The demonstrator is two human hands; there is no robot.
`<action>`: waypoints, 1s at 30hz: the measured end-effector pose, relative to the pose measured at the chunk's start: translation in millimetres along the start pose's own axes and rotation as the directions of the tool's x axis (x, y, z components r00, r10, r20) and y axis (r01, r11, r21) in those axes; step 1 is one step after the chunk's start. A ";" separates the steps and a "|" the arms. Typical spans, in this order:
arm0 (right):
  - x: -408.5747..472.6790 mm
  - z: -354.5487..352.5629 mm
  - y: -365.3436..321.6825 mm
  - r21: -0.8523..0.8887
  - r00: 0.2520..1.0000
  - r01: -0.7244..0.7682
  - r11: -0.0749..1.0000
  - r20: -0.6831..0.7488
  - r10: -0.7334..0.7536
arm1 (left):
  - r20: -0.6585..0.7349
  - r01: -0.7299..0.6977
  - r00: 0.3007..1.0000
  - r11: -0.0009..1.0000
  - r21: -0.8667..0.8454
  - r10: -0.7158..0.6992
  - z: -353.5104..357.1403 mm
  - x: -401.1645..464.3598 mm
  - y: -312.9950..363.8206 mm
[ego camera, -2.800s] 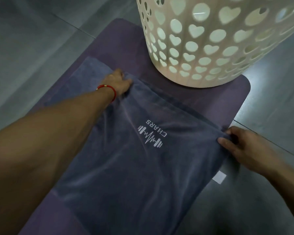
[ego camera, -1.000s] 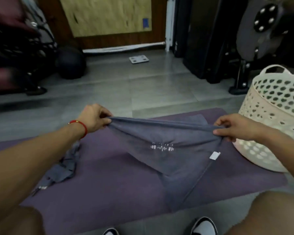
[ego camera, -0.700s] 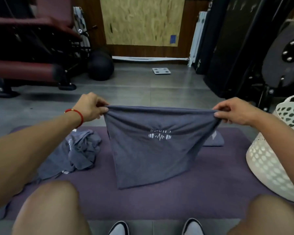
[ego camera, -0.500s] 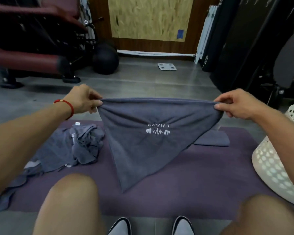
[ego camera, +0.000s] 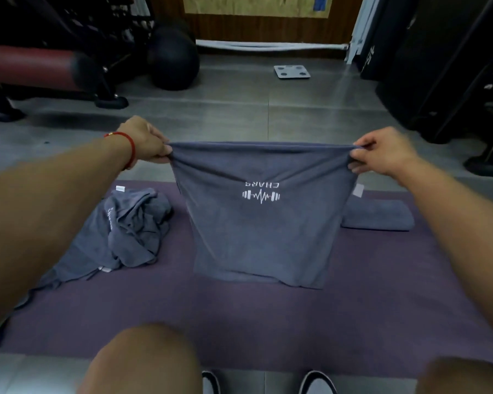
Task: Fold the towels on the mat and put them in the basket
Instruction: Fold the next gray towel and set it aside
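Item: grey towel [ego camera: 261, 223], printed in white with "CHARS" above a barbell-and-pulse-line emblem [ego camera: 261, 195], both seen upside down. A small white tag [ego camera: 358, 190] showed at its right edge.

Hold: left hand [ego camera: 143, 142], with a red cord bracelet [ego camera: 127, 146] at the wrist, pinched the upper left corner; right hand [ego camera: 382, 152] pinched the upper right corner. The top edge was stretched taut between them and the lower edge touched the purple mat [ego camera: 239, 317].

Change: half a second before, the towel hung skewed to a point; here it hung square, with a nearly level bottom edge. The white basket at the right edge had left the view.

Other stock on the mat: a crumpled pile of grey towels [ego camera: 120, 237] at left, bearing white tags with unreadable print; one folded towel [ego camera: 377, 217] at right, behind the held one.

Room: grey tiled floor [ego camera: 239, 109]; a bathroom scale [ego camera: 291, 71]; a black ball [ego camera: 174, 62]; a red padded bench [ego camera: 32, 66]; dark gym machines [ego camera: 439, 66] at right; a wood-panelled wall [ego camera: 268, 25].
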State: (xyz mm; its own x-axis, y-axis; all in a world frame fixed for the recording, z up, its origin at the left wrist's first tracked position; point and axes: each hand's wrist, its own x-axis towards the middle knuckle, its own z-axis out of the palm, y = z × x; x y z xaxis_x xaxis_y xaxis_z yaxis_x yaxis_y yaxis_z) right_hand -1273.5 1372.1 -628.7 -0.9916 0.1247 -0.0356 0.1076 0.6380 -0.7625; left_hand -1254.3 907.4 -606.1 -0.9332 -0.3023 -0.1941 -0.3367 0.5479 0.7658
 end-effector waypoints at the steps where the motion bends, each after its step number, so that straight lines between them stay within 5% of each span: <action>1: 11.5 2.7 2.8 0.028 0.999 0.000 1.000 -0.035 0.001 | -0.024 -0.017 1.000 1.000 0.001 0.017 3.4 12.7 2.0; 5: 34.9 0.6 -0.4 0.108 0.981 0.079 0.991 -0.183 -0.058 | -0.188 -0.181 0.963 0.979 0.093 0.195 7.6 26.3 27.9; 9: 27.9 -12.2 -4.0 0.123 0.942 0.198 0.973 -0.299 -0.154 | -0.288 -0.413 0.851 0.898 0.150 0.439 5.0 11.6 41.3; 17: -46.4 21.9 89.8 0.030 0.971 0.206 0.978 -0.129 -0.200 | -0.137 -0.509 0.819 0.816 0.276 0.557 56.3 -46.6 -58.6; 24: -132.8 116.4 235.7 -0.162 0.982 -0.117 0.980 0.126 0.138 | 0.129 -0.415 0.909 0.822 0.390 0.397 156.2 -107.6 -241.0; 30: -184.1 146.1 287.6 -0.325 0.947 -0.034 0.945 0.293 0.135 | 0.258 -0.285 0.950 0.820 0.496 0.174 187.3 -145.7 -292.8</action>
State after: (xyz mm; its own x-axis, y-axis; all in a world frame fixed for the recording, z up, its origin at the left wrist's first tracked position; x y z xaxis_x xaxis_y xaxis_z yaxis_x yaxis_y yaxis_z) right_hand -1070.6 1421.5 -935.8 -0.9454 -0.0183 -0.3255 0.1591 0.8454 -0.5098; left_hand -1043.1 937.1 -916.9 -0.9778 0.0090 -0.2094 -0.0728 0.9223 0.3795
